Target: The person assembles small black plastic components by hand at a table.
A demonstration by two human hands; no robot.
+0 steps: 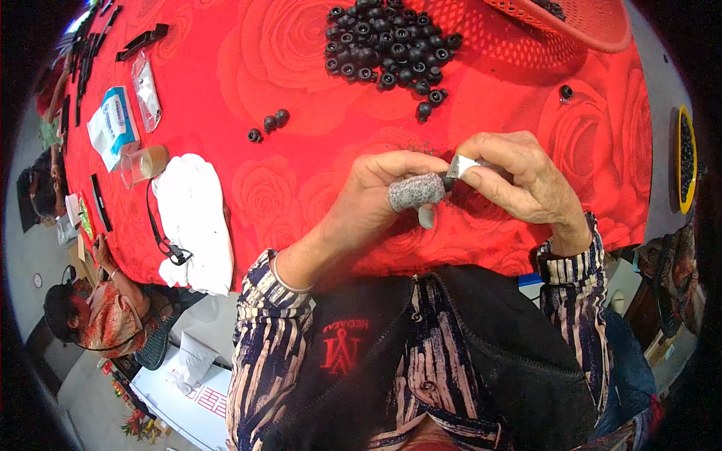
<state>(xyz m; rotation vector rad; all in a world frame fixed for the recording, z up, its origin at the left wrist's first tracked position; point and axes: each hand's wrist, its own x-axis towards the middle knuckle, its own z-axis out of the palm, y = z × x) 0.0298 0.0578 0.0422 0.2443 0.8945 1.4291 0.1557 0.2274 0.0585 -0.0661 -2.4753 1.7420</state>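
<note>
"Pile (391,46) of black pieces up there; where is the one being worked?"

"On the near side of the pile, a little right. The left hand (376,180) seems to have that black piece (449,183), its grip pinched closed around it."

"And the right hand (520,174)?"

"Its grip is pressed together on a white-wrapped tool (464,164), probably a small blade, meeting the piece. To do this well, I'd hold the piece firmly, take light strokes, turn it little by little and let the grey finger sleeve (416,192) guard the skin."

"How does the piece look?"

"Small and dark, mostly hidden by fingers. Those in the pile are shiny and rounded, many with a ringed hole."
</note>
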